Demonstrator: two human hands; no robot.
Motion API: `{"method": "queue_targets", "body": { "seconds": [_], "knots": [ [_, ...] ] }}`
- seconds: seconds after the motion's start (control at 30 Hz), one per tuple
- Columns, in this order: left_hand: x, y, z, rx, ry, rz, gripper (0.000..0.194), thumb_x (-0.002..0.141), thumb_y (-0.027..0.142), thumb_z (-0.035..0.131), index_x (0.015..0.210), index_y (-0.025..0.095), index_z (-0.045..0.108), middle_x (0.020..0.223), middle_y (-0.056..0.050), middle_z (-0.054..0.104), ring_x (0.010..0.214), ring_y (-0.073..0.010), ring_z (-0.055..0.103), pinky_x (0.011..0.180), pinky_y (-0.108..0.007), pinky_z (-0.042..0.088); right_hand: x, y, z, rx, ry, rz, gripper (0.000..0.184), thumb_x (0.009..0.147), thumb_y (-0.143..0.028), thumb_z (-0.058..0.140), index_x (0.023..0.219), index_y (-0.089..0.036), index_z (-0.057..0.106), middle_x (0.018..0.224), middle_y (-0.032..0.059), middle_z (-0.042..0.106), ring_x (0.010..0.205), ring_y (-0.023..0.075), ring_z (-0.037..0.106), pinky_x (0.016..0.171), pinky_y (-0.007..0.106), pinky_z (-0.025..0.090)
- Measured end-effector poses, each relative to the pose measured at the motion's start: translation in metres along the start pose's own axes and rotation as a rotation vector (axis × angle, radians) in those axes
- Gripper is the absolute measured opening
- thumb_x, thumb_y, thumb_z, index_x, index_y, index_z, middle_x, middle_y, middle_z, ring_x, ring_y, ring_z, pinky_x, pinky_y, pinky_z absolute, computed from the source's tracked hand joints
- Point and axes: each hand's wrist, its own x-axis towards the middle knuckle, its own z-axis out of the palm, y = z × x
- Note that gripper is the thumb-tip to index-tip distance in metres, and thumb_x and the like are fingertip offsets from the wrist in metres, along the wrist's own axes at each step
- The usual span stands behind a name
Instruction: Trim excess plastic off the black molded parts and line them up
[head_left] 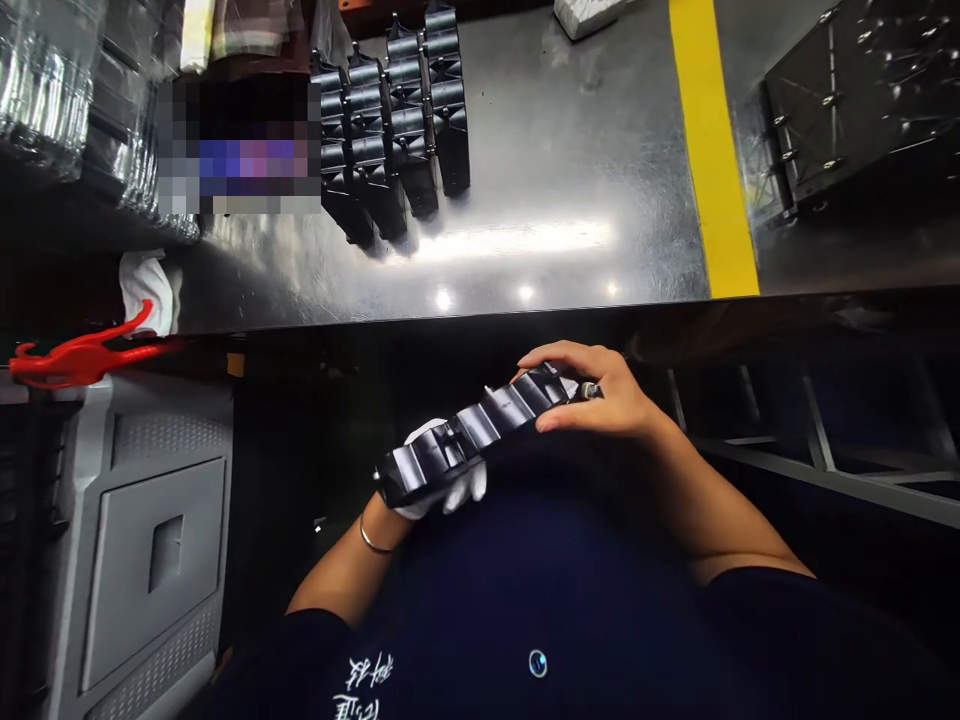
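Note:
A long, glossy black plastic part (480,425) with ridges and curved recesses is held slantwise between my two hands, before my dark blue shirt. My left hand (466,487), in a white glove, grips it from beneath near its lower left end, and the part covers most of the palm. With bare fingers and thumb, my right hand (611,393) clasps the upper right end. By the right palm a small dark thing with a metallic band (589,390) pokes out; its kind is not clear.
On the metal worktop (562,180) stand several similar black parts (409,120) in a row. Yellow tape (709,140) crosses it, with black parts (832,110) to the right. At left are wrapped stacks (45,90), a red air blow gun (79,358) and a grey plastic crate (157,560).

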Motion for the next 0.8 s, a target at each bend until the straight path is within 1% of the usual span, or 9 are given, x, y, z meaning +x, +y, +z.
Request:
{"method": "queue_targets", "body": {
  "seconds": [0.1, 0.17, 0.23, 0.3, 0.37, 0.47, 0.57, 0.67, 0.8],
  "knots": [
    [-0.003, 0.004, 0.004, 0.108, -0.048, 0.114, 0.01, 0.074, 0.007, 0.065, 0.078, 0.011, 0.073, 0.074, -0.011, 0.075, 0.063, -0.0214, 0.071, 0.056, -0.027, 0.057, -0.002, 0.0, 0.005, -0.011, 0.213, 0.103, 0.04, 0.064, -0.046, 0.082, 0.092, -0.021, 0.07, 0.082, 0.0029, 0.071, 0.069, 0.0161, 0.065, 0.058, 0.026, 0.051],
    [-0.005, 0.004, 0.006, 0.176, -0.065, 0.274, 0.022, 0.066, -0.002, 0.07, 0.082, 0.012, 0.074, 0.083, -0.009, 0.076, 0.079, -0.0216, 0.073, 0.073, -0.027, 0.058, -0.003, 0.001, 0.014, -0.021, 0.242, 0.155, 0.036, 0.066, -0.044, 0.081, 0.091, -0.02, 0.069, 0.077, 0.0012, 0.069, 0.062, 0.0132, 0.061, 0.051, 0.023, 0.047],
    [-0.006, 0.002, 0.01, 0.191, -0.071, 0.426, 0.037, 0.064, 0.0, 0.074, 0.096, 0.017, 0.074, 0.091, -0.006, 0.076, 0.088, -0.0208, 0.072, 0.084, -0.028, 0.057, -0.004, 0.001, 0.027, -0.005, 0.14, 0.161, 0.039, 0.066, -0.044, 0.081, 0.094, -0.02, 0.069, 0.073, -0.0005, 0.068, 0.056, 0.0106, 0.058, 0.046, 0.021, 0.044],
    [-0.005, -0.001, 0.014, 0.125, -0.064, 0.516, 0.045, 0.068, 0.007, 0.074, 0.109, 0.023, 0.07, 0.096, -0.002, 0.076, 0.094, -0.02, 0.071, 0.089, -0.029, 0.055, -0.003, 0.001, 0.036, 0.094, -0.037, 0.129, 0.045, 0.066, -0.046, 0.08, 0.1, -0.019, 0.068, 0.073, -0.0005, 0.068, 0.055, 0.0103, 0.058, 0.046, 0.021, 0.045],
    [-0.004, -0.002, 0.019, 0.013, -0.027, 0.492, 0.043, 0.073, 0.009, 0.07, 0.113, 0.025, 0.068, 0.092, 0.0, 0.076, 0.091, -0.0181, 0.072, 0.087, -0.027, 0.056, -0.002, 0.001, 0.039, 0.212, -0.137, 0.115, 0.043, 0.073, -0.05, 0.074, 0.102, -0.018, 0.068, 0.076, 0.0018, 0.071, 0.059, 0.0121, 0.063, 0.05, 0.021, 0.048],
    [-0.003, 0.001, 0.026, -0.134, 0.052, 0.351, 0.036, 0.083, 0.008, 0.059, 0.115, 0.021, 0.067, 0.088, -0.002, 0.076, 0.085, -0.0166, 0.072, 0.085, -0.027, 0.056, -0.001, -0.001, 0.035, 0.212, -0.076, 0.163, 0.028, 0.084, -0.044, 0.064, 0.089, -0.017, 0.068, 0.073, 0.0036, 0.072, 0.061, 0.0132, 0.065, 0.051, 0.022, 0.048],
    [-0.002, 0.003, 0.031, -0.197, 0.072, 0.281, 0.036, 0.091, 0.011, 0.051, 0.124, 0.018, 0.062, 0.095, -0.005, 0.075, 0.089, -0.0149, 0.072, 0.092, -0.027, 0.053, -0.001, -0.005, 0.031, 0.106, -0.05, 0.165, 0.023, 0.087, -0.037, 0.062, 0.078, -0.017, 0.066, 0.065, 0.0023, 0.069, 0.056, 0.0122, 0.062, 0.05, 0.022, 0.047],
    [0.001, 0.001, 0.033, -0.267, 0.046, 0.203, 0.036, 0.095, 0.013, 0.043, 0.127, 0.016, 0.06, 0.092, -0.005, 0.076, 0.086, -0.0129, 0.072, 0.092, -0.025, 0.052, -0.002, -0.006, 0.031, 0.022, -0.056, 0.083, 0.021, 0.089, -0.033, 0.059, 0.076, -0.018, 0.064, 0.061, 0.0002, 0.067, 0.052, 0.0109, 0.06, 0.048, 0.022, 0.044],
    [0.004, 0.002, 0.033, -0.367, 0.01, 0.185, 0.037, 0.098, 0.014, 0.033, 0.116, 0.017, 0.066, 0.086, -0.005, 0.076, 0.08, -0.011, 0.073, 0.082, -0.02, 0.056, -0.007, 0.007, 0.025, -0.347, 0.122, -0.104, 0.022, 0.09, -0.031, 0.056, 0.073, -0.019, 0.062, 0.063, 0.0013, 0.067, 0.052, 0.0115, 0.058, 0.05, 0.024, 0.042]
  ]
}}
